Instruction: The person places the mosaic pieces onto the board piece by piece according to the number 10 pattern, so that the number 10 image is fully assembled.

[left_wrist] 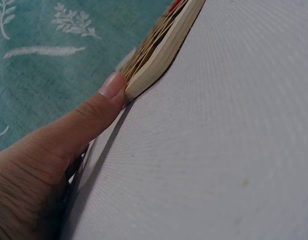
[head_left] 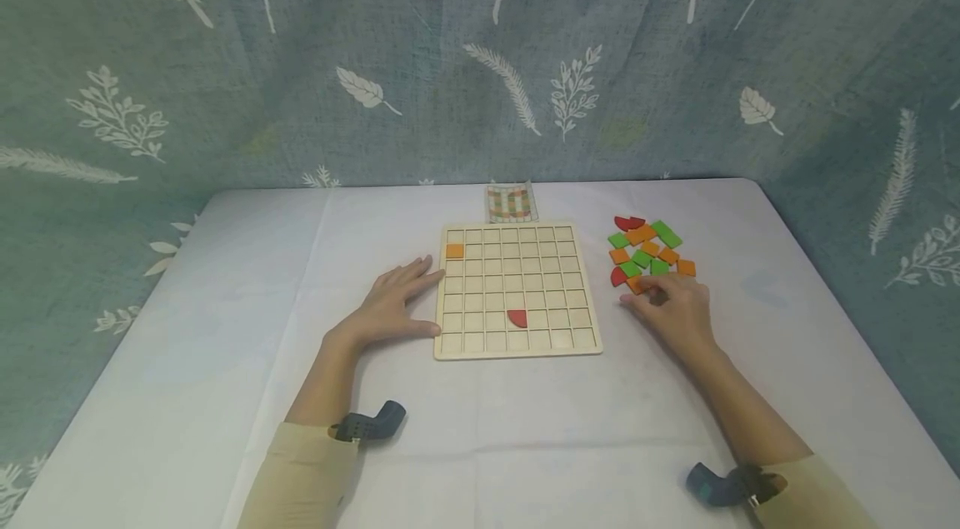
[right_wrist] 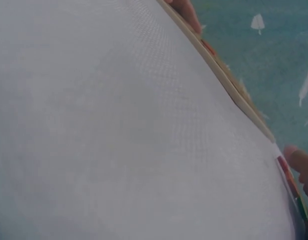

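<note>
Beige sleeves [head_left: 303, 471] reach in from the near edge, each with a dark wrist device [head_left: 378, 421] strapped beside its cuff. Beyond them, on the white-covered tabletop [head_left: 525, 421], lies a pale gridded board [head_left: 510, 283]. Along its left edge rests the left hand [head_left: 390, 304], its grip wide, thumb and fingers spread and the thumb tip touching the near corner. On the board, an orange square [head_left: 454, 251] occupies the left column, second row from the far side, and a red quarter-round [head_left: 517, 318] sits in the middle column, second row from the near side. Right of the board, the right hand [head_left: 678, 312] bends over loose red, green and orange pieces [head_left: 660, 233]; its grip is narrow around an orange tile [head_left: 635, 285], though I cannot tell whether it pinches it. A checked card [head_left: 512, 204] lies just beyond the board.
</note>
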{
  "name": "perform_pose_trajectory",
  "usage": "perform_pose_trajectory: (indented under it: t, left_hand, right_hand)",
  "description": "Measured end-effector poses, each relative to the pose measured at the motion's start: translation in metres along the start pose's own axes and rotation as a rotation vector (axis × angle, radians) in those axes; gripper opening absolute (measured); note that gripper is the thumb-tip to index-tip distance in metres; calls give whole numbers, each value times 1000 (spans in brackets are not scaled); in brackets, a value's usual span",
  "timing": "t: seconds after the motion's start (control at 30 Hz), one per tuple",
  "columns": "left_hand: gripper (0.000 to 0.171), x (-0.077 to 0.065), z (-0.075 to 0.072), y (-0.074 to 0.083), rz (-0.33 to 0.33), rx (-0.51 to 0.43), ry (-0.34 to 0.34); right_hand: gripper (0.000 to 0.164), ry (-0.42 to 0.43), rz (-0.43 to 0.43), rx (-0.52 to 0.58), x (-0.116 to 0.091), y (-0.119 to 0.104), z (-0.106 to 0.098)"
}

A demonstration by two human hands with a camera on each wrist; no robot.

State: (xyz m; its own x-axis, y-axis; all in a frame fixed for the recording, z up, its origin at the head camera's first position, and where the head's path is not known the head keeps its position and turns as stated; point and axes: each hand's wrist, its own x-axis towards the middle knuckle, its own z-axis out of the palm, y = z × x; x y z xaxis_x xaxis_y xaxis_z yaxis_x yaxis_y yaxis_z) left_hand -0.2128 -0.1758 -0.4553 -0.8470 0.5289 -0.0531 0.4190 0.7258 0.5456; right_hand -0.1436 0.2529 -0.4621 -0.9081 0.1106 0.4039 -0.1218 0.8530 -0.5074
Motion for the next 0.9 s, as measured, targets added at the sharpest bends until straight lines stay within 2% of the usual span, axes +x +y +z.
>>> perform_pose_trajectory:
  t: [0.17, 0.33, 0.6, 0.9]
  left_hand:
    - [95, 0, 1, 0, -4, -2, -2]
    - [95, 0, 1, 0, -13, -3, -4]
    - [96, 1, 1, 0, -4, 9, -2]
    - [96, 0, 1, 1, 2, 7, 2]
  right_hand:
    - [44, -13, 93, -69, -1, -1, -1]
    - [42, -34, 134, -86, -1, 0, 1]
    - [34, -43, 89, -71, -2, 0, 2]
    - [37, -130, 57, -28, 3, -8, -1]
